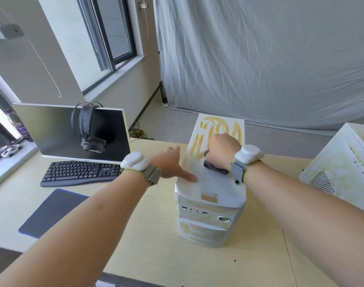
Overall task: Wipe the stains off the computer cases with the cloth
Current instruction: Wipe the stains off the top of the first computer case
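A white computer case (pixel 212 220) stands upright on the pale wooden table. Yellow-brown stains (pixel 222 126) cover the far half of its top, and more mark its front panel. My right hand (pixel 223 150) grips a dark grey cloth (pixel 216 167) and presses it on the top of the case, at the near edge of the stains. My left hand (pixel 172 165) lies against the left top edge of the case, thumb stretched out on the top, fingers straight. A second white case (pixel 342 168) with yellowish stains stands at the right edge of the view.
A monitor (pixel 58 137) with black headphones (pixel 90 129) hung on it stands at the left, a black keyboard (pixel 79 172) before it and a blue mouse mat (pixel 50 214) nearer me. A grey sheet (pixel 270 59) hangs behind. The table (pixel 156 245) runs between the cases.
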`<state>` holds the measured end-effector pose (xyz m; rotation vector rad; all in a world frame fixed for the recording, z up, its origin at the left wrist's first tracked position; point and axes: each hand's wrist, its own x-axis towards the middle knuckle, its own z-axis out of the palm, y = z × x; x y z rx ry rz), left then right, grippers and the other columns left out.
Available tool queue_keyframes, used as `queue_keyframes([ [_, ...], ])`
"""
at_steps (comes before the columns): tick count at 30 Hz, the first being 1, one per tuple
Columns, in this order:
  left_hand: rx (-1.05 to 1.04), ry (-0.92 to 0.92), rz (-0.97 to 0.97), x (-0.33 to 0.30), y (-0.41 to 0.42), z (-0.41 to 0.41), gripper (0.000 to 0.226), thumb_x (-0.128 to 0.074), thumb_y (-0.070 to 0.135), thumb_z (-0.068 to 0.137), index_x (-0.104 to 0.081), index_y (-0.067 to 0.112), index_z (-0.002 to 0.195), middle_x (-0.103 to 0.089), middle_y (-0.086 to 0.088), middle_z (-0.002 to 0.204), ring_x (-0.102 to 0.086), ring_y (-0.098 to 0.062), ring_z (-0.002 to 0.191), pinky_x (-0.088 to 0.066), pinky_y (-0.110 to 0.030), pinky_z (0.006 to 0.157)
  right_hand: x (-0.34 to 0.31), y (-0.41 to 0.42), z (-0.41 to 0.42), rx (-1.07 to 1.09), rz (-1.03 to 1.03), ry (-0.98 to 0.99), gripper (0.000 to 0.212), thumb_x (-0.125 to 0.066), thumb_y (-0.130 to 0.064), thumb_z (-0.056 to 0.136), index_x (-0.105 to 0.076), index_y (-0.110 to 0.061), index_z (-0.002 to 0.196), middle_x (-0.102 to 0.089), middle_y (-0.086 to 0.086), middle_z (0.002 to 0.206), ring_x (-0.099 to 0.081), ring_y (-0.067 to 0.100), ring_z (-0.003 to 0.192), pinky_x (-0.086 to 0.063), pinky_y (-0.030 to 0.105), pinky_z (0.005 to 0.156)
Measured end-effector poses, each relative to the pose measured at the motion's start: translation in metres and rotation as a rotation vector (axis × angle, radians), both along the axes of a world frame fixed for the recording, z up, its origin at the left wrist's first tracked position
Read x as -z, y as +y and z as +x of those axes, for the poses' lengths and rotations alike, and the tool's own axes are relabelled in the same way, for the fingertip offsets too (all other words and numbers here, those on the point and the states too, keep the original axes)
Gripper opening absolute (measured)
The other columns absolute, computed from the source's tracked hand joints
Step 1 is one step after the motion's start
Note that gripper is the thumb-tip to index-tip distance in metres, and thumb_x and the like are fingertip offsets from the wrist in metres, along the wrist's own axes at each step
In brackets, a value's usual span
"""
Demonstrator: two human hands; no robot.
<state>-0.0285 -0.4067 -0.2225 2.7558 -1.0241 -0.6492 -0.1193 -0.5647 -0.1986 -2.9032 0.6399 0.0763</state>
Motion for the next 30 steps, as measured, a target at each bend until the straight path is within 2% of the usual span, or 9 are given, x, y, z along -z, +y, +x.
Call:
queue_keyframes([
  [5,-0.083,0.115,-0.165,-0.002,0.001,0.005,0.126,-0.083,0.069,0.064,-0.022,0.009,0.156,-0.038,-0.008,0.156,-0.043,-0.028,0.139,-0.039,-0.04,0.109,0.005,0.01,0.009,-0.248,0.048,-0.011,0.028,-0.062,-0.01,0.078,-0.052,-0.028,0.059,-0.049,-0.002,0.081,-0.051,0.026,0.086,-0.036,0.03,0.06],
  [8,-0.17,0.22,-0.315,-0.006,0.005,0.016,0.12,-0.092,0.051,0.064,-0.028,0.013,0.158,-0.043,-0.007,0.154,-0.044,-0.024,0.138,-0.039,-0.033,0.107,0.01,0.013,-0.005,-0.435,0.084,-0.003,0.023,-0.06,-0.015,0.086,-0.074,-0.032,0.094,-0.059,-0.005,0.098,-0.056,0.021,0.096,-0.049,0.036,0.081],
  [10,-0.154,0.224,-0.309,-0.005,0.006,0.018,0.116,-0.093,0.052,0.061,-0.035,0.018,0.156,-0.045,-0.004,0.153,-0.045,-0.022,0.138,-0.038,-0.032,0.108,0.006,0.01,-0.015,-0.469,0.171,0.022,0.027,-0.061,-0.015,0.084,-0.076,-0.03,0.101,-0.063,-0.008,0.096,-0.058,0.016,0.095,-0.049,0.034,0.083],
  [13,-0.097,0.17,-0.297,-0.002,0.001,0.011,0.112,-0.09,0.055,0.063,-0.036,0.019,0.155,-0.042,-0.003,0.155,-0.042,-0.023,0.14,-0.036,-0.034,0.11,0.002,0.009,-0.022,-0.423,0.186,0.044,0.028,-0.063,-0.013,0.082,-0.071,-0.027,0.105,-0.066,-0.007,0.1,-0.06,0.018,0.096,-0.051,0.034,0.083],
  [17,-0.032,0.037,-0.181,-0.001,0.0,0.012,0.123,-0.083,0.071,0.06,-0.028,0.02,0.157,-0.036,-0.006,0.157,-0.038,-0.028,0.141,-0.037,-0.045,0.114,0.011,0.02,-0.026,-0.361,0.095,-0.02,0.04,-0.062,-0.016,0.084,-0.041,-0.02,0.118,-0.056,-0.001,0.104,-0.056,0.025,0.091,-0.052,0.042,0.077],
  [20,-0.026,-0.077,-0.064,-0.003,0.003,0.015,0.126,-0.074,0.086,0.052,-0.03,0.023,0.153,-0.04,-0.005,0.15,-0.041,-0.031,0.134,-0.04,-0.053,0.108,0.009,0.013,-0.034,-0.377,-0.111,-0.094,0.037,-0.066,-0.034,0.088,-0.046,-0.023,0.117,-0.05,-0.001,0.109,-0.05,0.026,0.096,-0.05,0.042,0.079],
  [22,-0.015,-0.197,-0.025,-0.007,0.002,0.015,0.123,-0.072,0.088,0.053,-0.033,0.024,0.15,-0.042,-0.004,0.146,-0.043,-0.03,0.13,-0.041,-0.051,0.104,0.01,0.012,-0.04,-0.476,-0.119,-0.027,0.029,-0.058,-0.034,0.094,-0.052,-0.028,0.122,-0.048,-0.001,0.11,-0.053,0.026,0.094,-0.05,0.04,0.08],
  [25,-0.015,-0.232,-0.055,-0.011,0.005,0.02,0.123,-0.074,0.086,0.053,-0.033,0.024,0.151,-0.042,-0.002,0.149,-0.044,-0.028,0.131,-0.041,-0.049,0.106,0.008,0.005,-0.044,-0.461,-0.116,0.077,0.019,-0.051,-0.025,0.095,-0.062,-0.026,0.11,-0.053,-0.001,0.103,-0.06,0.026,0.092,-0.051,0.039,0.079],
  [30,0.02,0.034,-0.07,-0.01,0.015,0.023,0.136,-0.086,0.074,0.051,-0.023,0.02,0.159,-0.035,-0.001,0.161,-0.036,-0.025,0.145,-0.035,-0.044,0.117,0.002,-0.016,-0.015,-0.118,-0.145,0.079,0.015,-0.051,-0.022,0.085,-0.06,-0.012,0.078,-0.063,0.009,0.085,-0.06,0.032,0.079,-0.047,0.032,0.063],
])
